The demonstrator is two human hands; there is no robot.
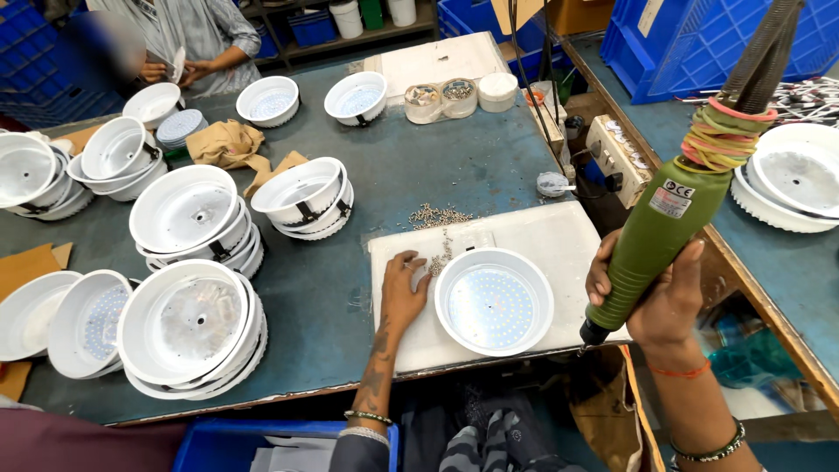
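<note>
Stacking up at the far left are white housings (192, 328), dish-shaped, some showing a bare metal centre and some a dotted panel. Next comes the left hand (404, 293), flat on the white board (559, 236) with its fingers (411, 262) pinching at the small silver screws (437, 260) scattered there (whether one is actually caught between the fingertips cannot be told). Picking a single screw cleanly, rather than dragging several along, looks like the thing to get right, and it would help to keep the wrist low so the screw is carried straight across. Just right of that hand sits the lamp (494, 301), a round white dish lying face up on the board near its front edge, its floor a pale disc covered in a regular grid of tiny dots, its rim smooth and unmarked. Furthest right, the right hand (660, 301) is wrapped tightly round a green screwdriver (669, 232), tip pointing down past the board's edge, clear of the lamp; holding it upright before bringing it over should keep the bit square
</note>
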